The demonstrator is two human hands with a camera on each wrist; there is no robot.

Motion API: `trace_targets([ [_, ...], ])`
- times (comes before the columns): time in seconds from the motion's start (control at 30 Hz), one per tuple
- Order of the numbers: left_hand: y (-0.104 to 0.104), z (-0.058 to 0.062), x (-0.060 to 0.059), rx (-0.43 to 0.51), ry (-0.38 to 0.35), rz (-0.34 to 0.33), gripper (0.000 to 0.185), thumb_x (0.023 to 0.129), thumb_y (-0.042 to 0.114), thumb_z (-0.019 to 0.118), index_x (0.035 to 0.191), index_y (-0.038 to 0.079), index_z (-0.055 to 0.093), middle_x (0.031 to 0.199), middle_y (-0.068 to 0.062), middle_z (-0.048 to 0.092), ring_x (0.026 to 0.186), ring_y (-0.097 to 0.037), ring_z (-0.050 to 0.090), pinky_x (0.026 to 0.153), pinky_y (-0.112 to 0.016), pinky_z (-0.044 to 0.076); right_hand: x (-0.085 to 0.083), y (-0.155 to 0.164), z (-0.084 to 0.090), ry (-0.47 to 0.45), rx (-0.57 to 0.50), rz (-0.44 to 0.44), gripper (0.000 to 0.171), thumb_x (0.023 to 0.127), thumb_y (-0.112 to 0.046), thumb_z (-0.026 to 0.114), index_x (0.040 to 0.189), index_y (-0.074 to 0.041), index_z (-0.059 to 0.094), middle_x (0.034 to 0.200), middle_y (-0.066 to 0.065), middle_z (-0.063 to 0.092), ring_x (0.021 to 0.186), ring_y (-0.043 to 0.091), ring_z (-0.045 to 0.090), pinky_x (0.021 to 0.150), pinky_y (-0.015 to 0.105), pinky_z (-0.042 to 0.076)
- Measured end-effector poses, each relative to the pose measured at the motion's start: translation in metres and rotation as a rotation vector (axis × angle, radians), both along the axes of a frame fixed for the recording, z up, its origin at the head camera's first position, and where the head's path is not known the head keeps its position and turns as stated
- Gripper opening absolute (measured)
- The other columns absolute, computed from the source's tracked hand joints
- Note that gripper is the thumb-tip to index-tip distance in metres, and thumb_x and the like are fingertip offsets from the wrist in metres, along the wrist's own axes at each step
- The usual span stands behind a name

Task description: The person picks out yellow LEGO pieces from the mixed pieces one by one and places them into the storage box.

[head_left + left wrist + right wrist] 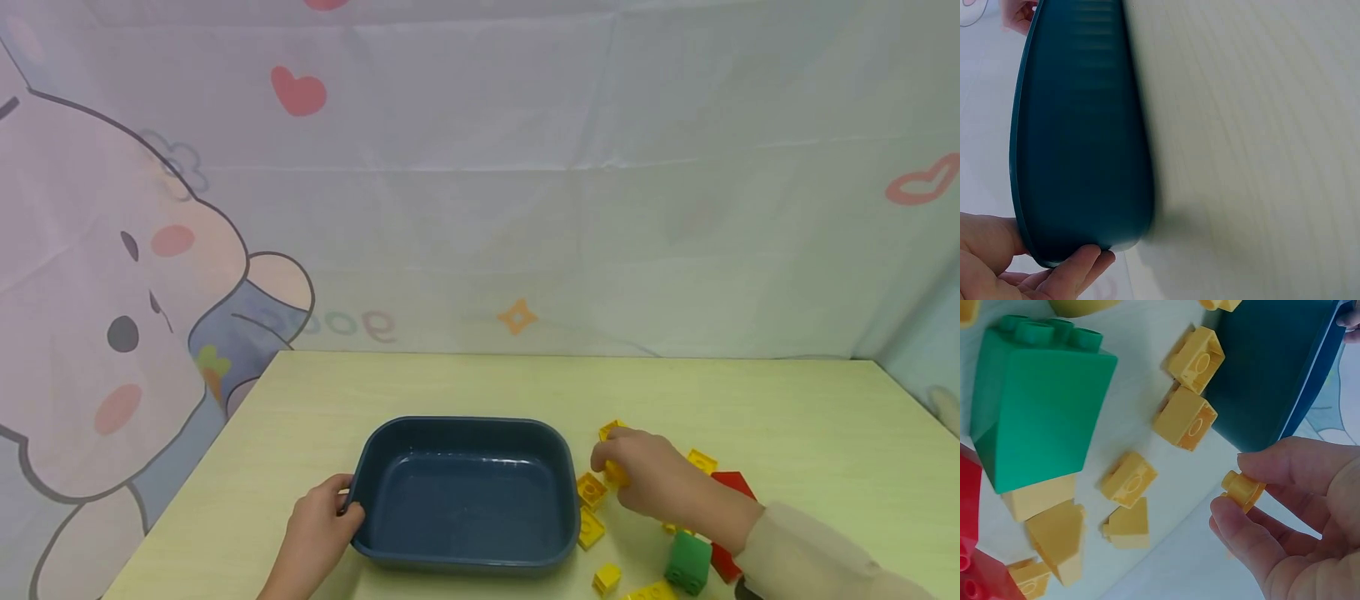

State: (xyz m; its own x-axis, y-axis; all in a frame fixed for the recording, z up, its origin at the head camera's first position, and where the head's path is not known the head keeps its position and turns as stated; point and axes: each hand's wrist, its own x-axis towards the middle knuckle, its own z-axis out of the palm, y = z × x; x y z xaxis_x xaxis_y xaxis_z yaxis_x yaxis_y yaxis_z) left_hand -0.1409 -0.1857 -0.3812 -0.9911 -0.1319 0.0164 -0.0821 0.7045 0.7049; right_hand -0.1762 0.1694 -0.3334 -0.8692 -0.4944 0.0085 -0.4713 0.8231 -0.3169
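A dark blue tub [465, 427] stands empty on the pale table. My left hand [318, 521] grips the tub's left rim [1022, 187], thumb and fingers curled round its edge. To the tub's right, my right hand [626, 475] pinches a small yellow brick [1244, 489] between thumb and fingers, just above a scatter of bricks. Loose yellow bricks [591, 490] lie next to the tub's right wall [1272, 375]. A green brick [688, 562] and a red brick [731, 483] lie near my right sleeve.
More yellow bricks [1129, 480] and the big green brick [1035, 406] lie close under my right hand. A cartoon-printed cloth [150, 275] hangs behind and left of the table. The table's left edge [187, 483] runs near the tub.
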Motion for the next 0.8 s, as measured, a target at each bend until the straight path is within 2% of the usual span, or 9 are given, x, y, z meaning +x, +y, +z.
trace_targets([
  [0.2,0.0,-0.001,0.0,0.005,0.015,-0.002,0.036,0.078,0.0,0.055,0.112,-0.013,0.057,0.086,-0.017,0.069,0.075,-0.02,0.066,0.06,-0.032,0.048,0.0,-0.007,0.004,0.005,-0.007,0.0,0.031,0.064,0.015,0.072,0.086,-0.007,0.068,0.081,0.0,0.054,0.073,0.017,0.053,0.067,0.032,0.051],
  [0.47,-0.001,-0.002,0.0,0.006,0.027,-0.004,0.036,0.077,0.0,0.055,0.111,-0.012,0.058,0.085,-0.016,0.069,0.073,-0.018,0.065,0.06,-0.031,0.047,-0.001,-0.017,0.011,0.048,-0.017,0.051,0.029,0.065,0.013,0.073,0.085,-0.007,0.068,0.08,0.0,0.054,0.071,0.016,0.053,0.066,0.031,0.05],
  [0.8,0.0,-0.001,0.001,0.008,0.021,-0.005,0.036,0.078,0.0,0.055,0.111,-0.013,0.057,0.083,-0.015,0.069,0.067,-0.015,0.061,0.055,-0.03,0.044,-0.002,-0.041,0.016,0.077,-0.01,0.101,0.029,0.064,0.016,0.068,0.083,-0.005,0.067,0.076,-0.001,0.048,0.066,0.015,0.048,0.061,0.028,0.046],
])
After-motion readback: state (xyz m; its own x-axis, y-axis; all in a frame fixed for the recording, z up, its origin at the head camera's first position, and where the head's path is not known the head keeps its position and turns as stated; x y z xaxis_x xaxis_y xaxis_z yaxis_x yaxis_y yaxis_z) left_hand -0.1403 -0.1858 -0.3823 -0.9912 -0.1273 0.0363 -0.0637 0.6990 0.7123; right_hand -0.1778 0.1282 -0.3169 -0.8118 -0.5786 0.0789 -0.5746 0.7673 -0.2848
